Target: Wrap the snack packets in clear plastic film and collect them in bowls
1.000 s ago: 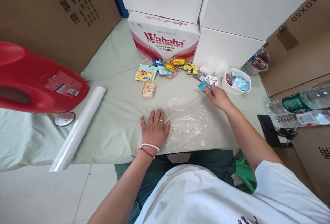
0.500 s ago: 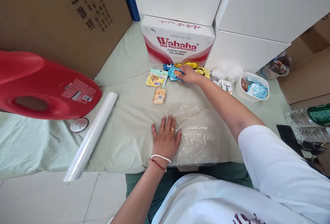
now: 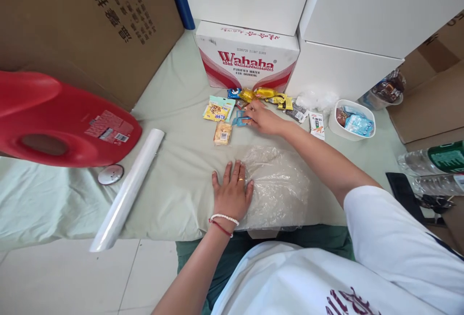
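My left hand (image 3: pixel 232 194) lies flat on the cloth with its fingers spread, its thumb side against a crinkled clear plastic sheet (image 3: pixel 279 189). Farther up, my right hand (image 3: pixel 263 118) has its fingers closed on a small blue snack packet (image 3: pixel 240 119), partly hidden by the fingers. Just left of that packet are a yellow and mint cookie packet (image 3: pixel 218 108) and a clear-wrapped pale yellow snack (image 3: pixel 222 133). Behind the right hand several yellow wrapped snacks (image 3: pixel 265 93) and a blue packet (image 3: pixel 234 93) line the foot of the Wahaha box (image 3: pixel 250 59).
A roll of plastic film (image 3: pixel 126 189) and a red jug (image 3: pixel 72 126) lie to the left, near a round badge (image 3: pixel 110 174). On the right are a white packet (image 3: pixel 317 125), a white tub (image 3: pixel 353 134) of blue packets and plastic bottles (image 3: pixel 431 160).
My right hand has drawn the blue packet slightly toward me and left, away from the yellow snacks, which show more fully. My left hand stays flat. The view has shifted slightly.
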{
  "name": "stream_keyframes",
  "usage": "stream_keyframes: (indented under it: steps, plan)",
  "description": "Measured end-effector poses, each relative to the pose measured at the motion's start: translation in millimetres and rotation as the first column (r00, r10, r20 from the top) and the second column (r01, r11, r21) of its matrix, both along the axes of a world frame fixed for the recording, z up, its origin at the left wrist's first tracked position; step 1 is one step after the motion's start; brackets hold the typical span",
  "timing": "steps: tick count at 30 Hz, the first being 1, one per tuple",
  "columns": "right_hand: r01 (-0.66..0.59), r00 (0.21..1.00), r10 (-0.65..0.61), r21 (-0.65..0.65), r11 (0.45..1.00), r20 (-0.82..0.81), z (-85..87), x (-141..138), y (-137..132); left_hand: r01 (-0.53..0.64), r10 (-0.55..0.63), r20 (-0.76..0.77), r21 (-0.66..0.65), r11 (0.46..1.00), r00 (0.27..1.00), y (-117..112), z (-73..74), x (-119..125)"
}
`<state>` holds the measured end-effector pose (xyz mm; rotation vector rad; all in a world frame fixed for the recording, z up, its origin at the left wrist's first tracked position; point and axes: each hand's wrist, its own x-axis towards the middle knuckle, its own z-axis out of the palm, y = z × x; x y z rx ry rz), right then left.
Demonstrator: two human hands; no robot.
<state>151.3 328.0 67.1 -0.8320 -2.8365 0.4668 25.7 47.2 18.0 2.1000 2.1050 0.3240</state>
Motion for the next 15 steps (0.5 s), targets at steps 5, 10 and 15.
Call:
stream_keyframes:
  steps: [5, 10, 15]
  plan:
    - [0.213, 0.975, -0.215, -0.046, 0.976, -0.051, 22.4, 82, -72, 0.000, 0.000, -0.021, 0.012, 1.000, 1.000, 1, -1.8, 0]
    - [0.534, 0.845, -0.533, -0.018, 0.846, 0.039, 13.3, 159, -110, -0.008, 0.009, -0.035, 0.032, 0.999, 0.999, 1, -2.2, 3]
    - [0.680, 0.724, -0.671, -0.009, 0.733, 0.161, -4.6, 193, -119, -0.029, 0.030, -0.067, 0.015, 0.999, 0.997, 0, -2.1, 7]
